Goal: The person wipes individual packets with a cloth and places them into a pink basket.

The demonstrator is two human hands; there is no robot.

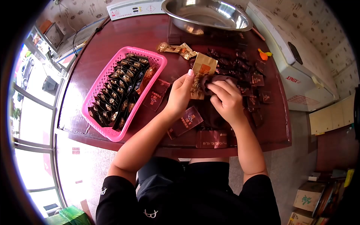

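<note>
My left hand (180,93) is closed on a tall gold packet (205,63) with an orange mark, thumb along its near side. The packet stands upright in the grip, and my other left fingers are hidden behind it. Close beside it, my right hand (227,98) has its fingers bent and closed on a dark brown soft piece (205,83), whose kind I cannot make out. Below my hands lie dark red printed boxes (190,119), one of them flat near the table edge. More gold wrapped packets (174,48) lie just beyond the held packet.
A pink plastic basket (93,77) on the left holds rows of black-and-gold packets. Dark wrapped pieces and small dark red packets (257,80) spread to the right. At the back are a steel basin (210,28) and a white appliance (137,9). A white chest freezer (300,78) stands beside the table.
</note>
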